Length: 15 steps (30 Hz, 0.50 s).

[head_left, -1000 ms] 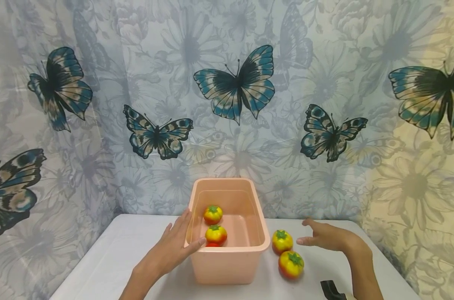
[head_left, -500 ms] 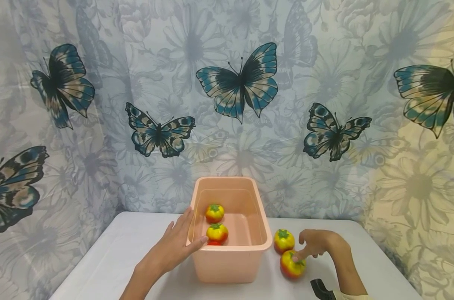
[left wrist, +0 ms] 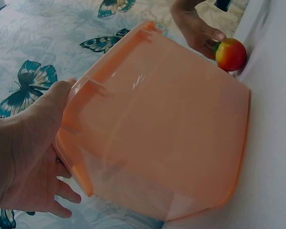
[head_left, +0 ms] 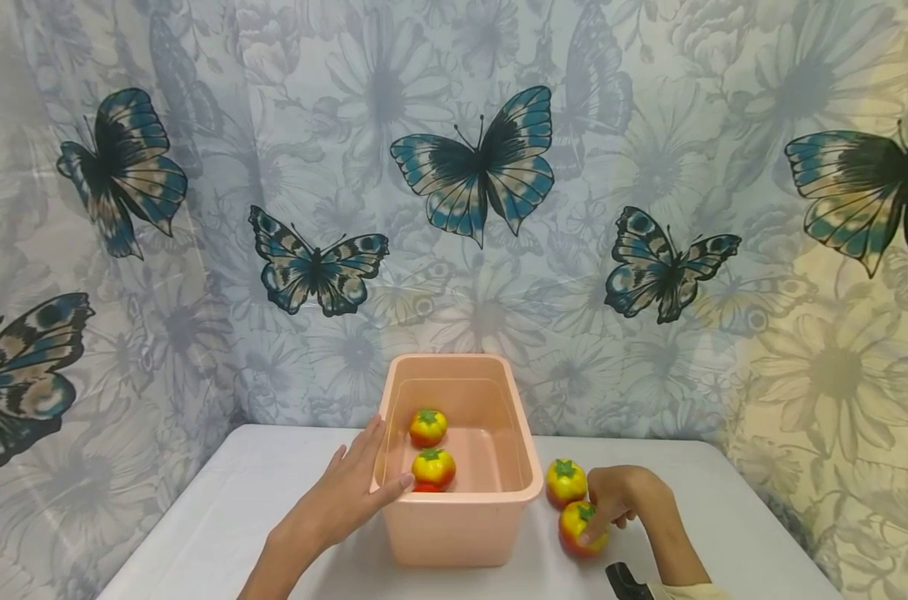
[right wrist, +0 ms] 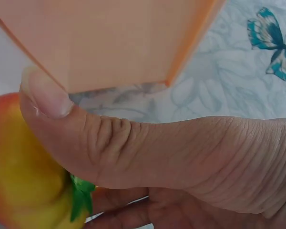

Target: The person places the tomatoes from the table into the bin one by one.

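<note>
In the head view, a peach plastic bin [head_left: 454,529] holds yellow-and-red toy tomatoes, one at the back [head_left: 427,427] and one nearer [head_left: 434,469], with a bit of red low by the front wall. My left hand [head_left: 341,492] rests on the bin's left rim, its fingers extended and its thumb over the front corner. To the right of the bin, my right hand [head_left: 622,496] grips the nearer of two tomatoes [head_left: 574,529]. The right wrist view has the thumb [right wrist: 105,143] against that tomato [right wrist: 24,167]; the other fingers are partly hidden. Just behind it sits another tomato [head_left: 566,482].
A white-covered table [head_left: 222,517] bears everything. A floral curtain with butterflies [head_left: 476,167] closes in the back and sides. A black strap piece [head_left: 625,579] shows by the right forearm.
My right hand has come left and down, from beside the tomatoes onto the nearer one, and now holds it. The left hand stays on the bin rim.
</note>
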Tool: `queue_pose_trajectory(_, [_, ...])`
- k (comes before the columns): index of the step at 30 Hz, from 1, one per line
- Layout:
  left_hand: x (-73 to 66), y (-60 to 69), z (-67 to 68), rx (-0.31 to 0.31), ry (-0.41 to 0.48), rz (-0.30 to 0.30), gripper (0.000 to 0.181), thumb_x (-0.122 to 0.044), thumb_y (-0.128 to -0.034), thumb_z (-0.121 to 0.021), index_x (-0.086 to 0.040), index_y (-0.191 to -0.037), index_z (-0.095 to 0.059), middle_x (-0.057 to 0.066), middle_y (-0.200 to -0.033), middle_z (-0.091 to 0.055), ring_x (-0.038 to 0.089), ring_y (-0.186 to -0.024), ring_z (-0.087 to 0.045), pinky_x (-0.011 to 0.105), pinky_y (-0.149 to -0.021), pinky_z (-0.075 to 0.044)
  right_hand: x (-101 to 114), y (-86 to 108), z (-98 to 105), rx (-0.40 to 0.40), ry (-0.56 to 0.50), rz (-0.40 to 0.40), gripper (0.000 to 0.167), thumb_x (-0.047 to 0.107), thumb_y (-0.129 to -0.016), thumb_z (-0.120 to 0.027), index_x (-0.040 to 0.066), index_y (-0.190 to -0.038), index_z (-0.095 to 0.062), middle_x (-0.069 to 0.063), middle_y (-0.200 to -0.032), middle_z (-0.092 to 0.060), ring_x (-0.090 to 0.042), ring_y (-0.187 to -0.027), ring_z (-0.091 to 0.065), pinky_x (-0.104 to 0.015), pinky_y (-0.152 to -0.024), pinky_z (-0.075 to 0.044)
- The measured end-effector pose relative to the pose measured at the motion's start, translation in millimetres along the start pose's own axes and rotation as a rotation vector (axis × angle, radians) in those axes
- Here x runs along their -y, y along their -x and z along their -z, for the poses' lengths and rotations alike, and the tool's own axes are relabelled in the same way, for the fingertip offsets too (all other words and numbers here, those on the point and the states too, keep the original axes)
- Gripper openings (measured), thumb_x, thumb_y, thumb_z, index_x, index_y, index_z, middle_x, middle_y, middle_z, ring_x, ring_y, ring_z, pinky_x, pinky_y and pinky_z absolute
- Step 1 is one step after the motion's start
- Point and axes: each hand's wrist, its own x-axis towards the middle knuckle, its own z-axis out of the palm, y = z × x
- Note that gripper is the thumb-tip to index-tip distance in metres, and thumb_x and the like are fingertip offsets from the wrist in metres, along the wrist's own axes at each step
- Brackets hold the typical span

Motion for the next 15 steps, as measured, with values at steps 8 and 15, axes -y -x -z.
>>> queue_pose_trajectory(8, [-1.5,-0.3,1.1,0.005,0.003,0.007,0.105,-0.079,-0.0948,-0.048,-0.014,-0.169,-0.011,0.006,-0.179,-0.009,0.033,-0.166,-0.014,0.066,-0.132,-0.004,5,-0.8,-2,0.014,-0.033,-0.031,0.048,0.047,-0.072,-0.095,0.011,-0.086,-0.066,0.002,-0.066,-0.058,-0.012,-0.058,-0.048,-0.019,-0.054,-0.036])
queue_pose_trajectory(15, [-2.0,0.5,1.4,0.002,0.002,0.005,0.105,-0.078,-0.0951,-0.049,-0.012,-0.169,-0.012,0.008,-0.178,-0.009,0.033,-0.165,-0.015,0.066,-0.132,-0.005,1,11.4,3,-0.003,-0.074,-0.059,0.047,0.043,-0.07,-0.096,0.01,-0.085,-0.066,-0.002,-0.072,-0.064,-0.013,-0.059,-0.056,-0.021,-0.059,-0.054])
